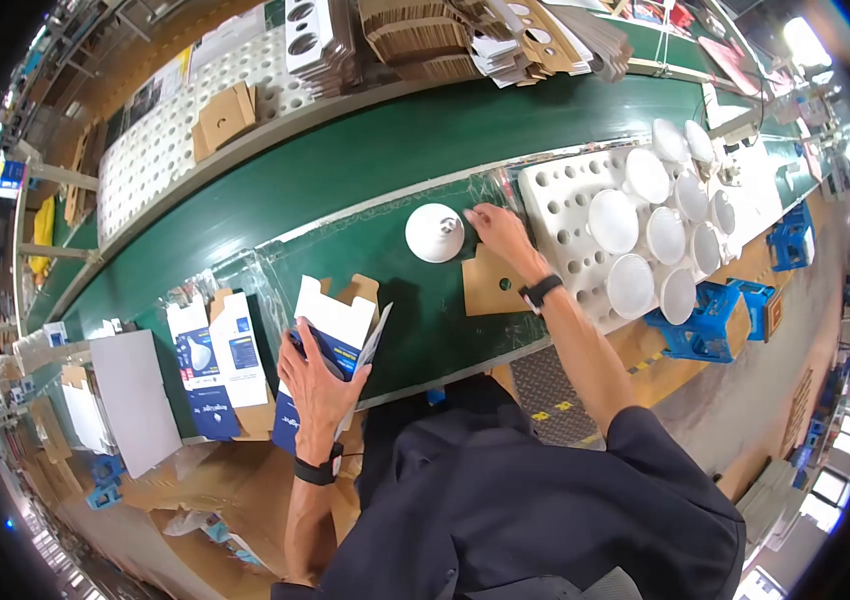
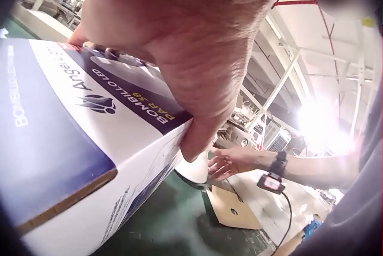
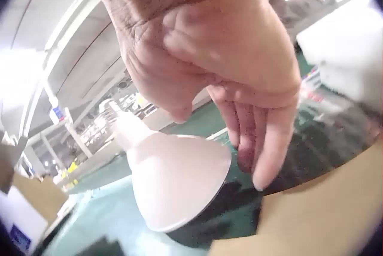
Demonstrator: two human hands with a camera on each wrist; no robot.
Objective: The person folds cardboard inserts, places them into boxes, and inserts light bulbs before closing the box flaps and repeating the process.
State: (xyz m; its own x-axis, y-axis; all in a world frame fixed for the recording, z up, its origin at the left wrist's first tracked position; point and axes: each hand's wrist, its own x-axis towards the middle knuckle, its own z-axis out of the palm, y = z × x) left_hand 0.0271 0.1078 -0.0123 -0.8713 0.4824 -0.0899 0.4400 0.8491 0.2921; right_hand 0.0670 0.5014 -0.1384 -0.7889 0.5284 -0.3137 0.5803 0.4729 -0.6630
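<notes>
Around the green worktop [image 1: 415, 345] are a perforated white panel [image 1: 145, 150] and stacked card pieces [image 1: 410, 38] beyond its far side, a yellow cloth [image 1: 42, 235] past its left end, and blue stools [image 1: 700, 335] and a dark textured mat [image 1: 551, 392] by its near side.

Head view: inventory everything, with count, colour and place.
Bench: one, green, centre
Lone bulb: one, white, mid-bench
Tray: one, white, right
Tray bulbs: about ten, white, on tray
Carton: one, blue and white, near edge
Other cartons: count unclear, blue and white, left
Cardboard piece: one, brown, left of tray
Sheet: one, grey, left
Perforated panel: at least one, white, back left
Cardboard stacks: several, brown and white, back
Stools: several, blue, right
Left hand: one, bare, gripping carton
Right hand: one, bare, beside lone bulb
</notes>
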